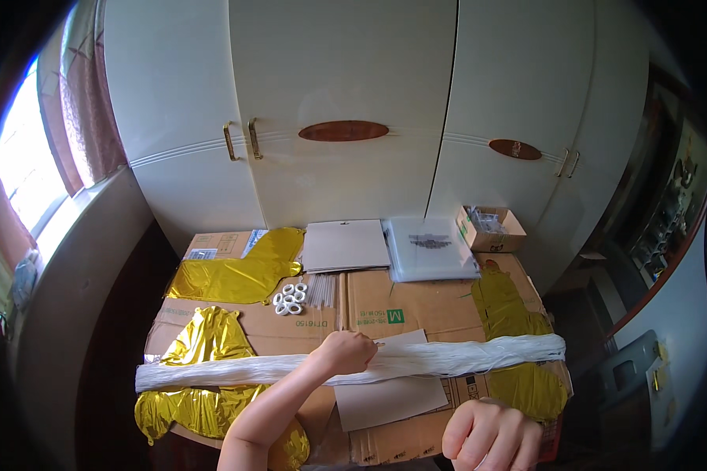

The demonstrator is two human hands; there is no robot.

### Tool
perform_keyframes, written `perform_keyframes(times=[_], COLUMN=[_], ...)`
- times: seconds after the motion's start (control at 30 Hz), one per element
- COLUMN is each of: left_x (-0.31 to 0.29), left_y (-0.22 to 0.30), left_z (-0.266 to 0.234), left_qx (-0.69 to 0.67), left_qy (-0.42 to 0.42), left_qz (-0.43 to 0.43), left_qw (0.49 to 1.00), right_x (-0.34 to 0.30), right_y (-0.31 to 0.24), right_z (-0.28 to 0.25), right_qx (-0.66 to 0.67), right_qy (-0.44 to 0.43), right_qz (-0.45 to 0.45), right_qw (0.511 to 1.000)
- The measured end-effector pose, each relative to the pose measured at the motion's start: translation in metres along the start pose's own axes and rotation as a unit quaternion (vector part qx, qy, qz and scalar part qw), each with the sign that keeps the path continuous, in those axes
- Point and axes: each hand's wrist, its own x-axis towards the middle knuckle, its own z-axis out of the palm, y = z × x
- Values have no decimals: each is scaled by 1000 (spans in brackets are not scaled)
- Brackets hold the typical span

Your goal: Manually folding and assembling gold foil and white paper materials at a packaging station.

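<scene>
A long bundle of white string (448, 359) stretches across the cardboard-covered table (424, 302). Over its middle is my left hand (346, 352), closed, with a small tip showing past the fingers; what it grips is hidden. Nearer the front edge, lower right, my right hand (491, 436) is curled into a fist, and its contents cannot be seen. Beneath the string lies a pale card sheet (393, 404). Shiny gold foil balloons, flat and uninflated, lie under the string's left end (208, 334) and right end (518, 388).
Another gold foil balloon (236, 271) lies at the back left. Behind the string are white rings (291, 298), clear sticks (322, 290), a grey card stack (346, 246), clear plastic bags (432, 249) and a small carton (491, 228). White cabinets (342, 177) stand beyond the table.
</scene>
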Motion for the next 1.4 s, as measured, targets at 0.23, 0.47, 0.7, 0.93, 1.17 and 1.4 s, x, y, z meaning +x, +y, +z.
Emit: perform_keyframes(times=[0.23,0.47,0.7,0.93,1.17,1.4], left_x=[-8,-20,-58,-93,-98,-95], left_y=[1,-3,-10,-13,-25,-11], left_z=[-9,-39,-73,-94,-84,-92], left_qx=[-39,-182,-277,-157,-66,-149], left_qy=[31,56,170,240,279,409], left_qz=[33,103,136,59,59,14], left_qw=[998,976,936,956,956,900], right_x=[2,2,-37,-78,-76,-83], right_y=[2,-1,23,80,85,61], right_z=[0,-3,-20,-47,-54,-81], right_qx=[8,-12,-234,-406,-362,-157], right_qy=[-8,-29,167,-48,99,421], right_qz=[-3,9,252,536,550,373], right_qw=[1000,999,924,739,746,812])
